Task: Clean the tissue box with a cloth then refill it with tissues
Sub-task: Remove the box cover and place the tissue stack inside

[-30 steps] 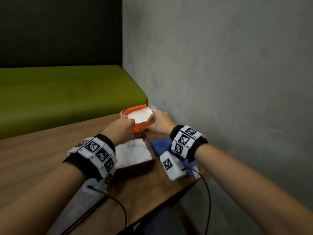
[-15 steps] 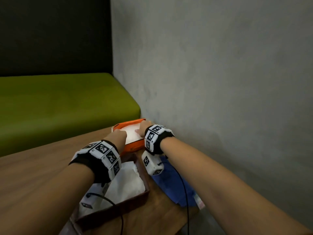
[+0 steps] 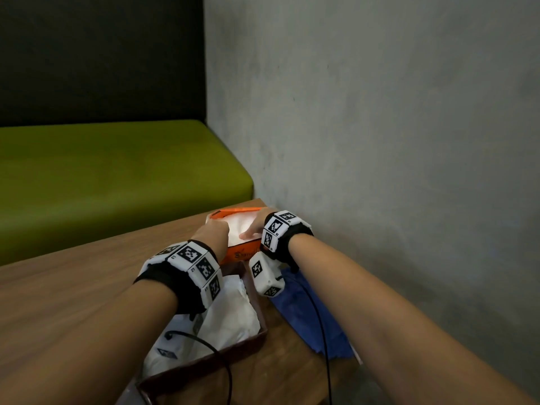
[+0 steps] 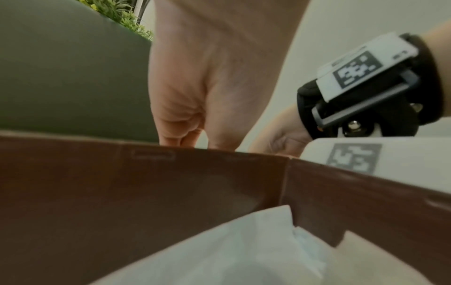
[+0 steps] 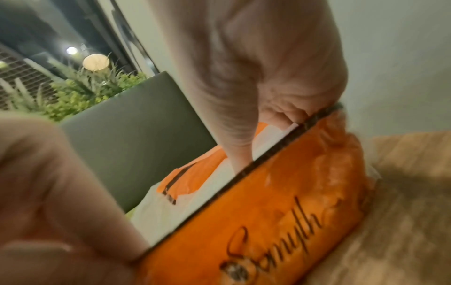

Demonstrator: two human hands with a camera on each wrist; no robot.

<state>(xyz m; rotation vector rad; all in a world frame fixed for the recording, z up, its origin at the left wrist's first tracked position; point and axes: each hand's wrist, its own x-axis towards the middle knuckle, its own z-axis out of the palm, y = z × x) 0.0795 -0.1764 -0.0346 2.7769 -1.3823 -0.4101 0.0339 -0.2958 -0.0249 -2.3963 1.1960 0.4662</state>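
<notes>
I bracket the orange pack along its long axis: right hand pressing straight fingers into the tissues; left hand, grip I cannot tell. The tissue box sits just this side of the pack.

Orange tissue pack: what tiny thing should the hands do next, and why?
Probably pinch a wad of the white tissues and lift it out. The orange pack is open on top, the left hand holds its edge, and the right hand reaches inside onto the tissues. The brown tissue box beside it looks only partly filled.
</notes>
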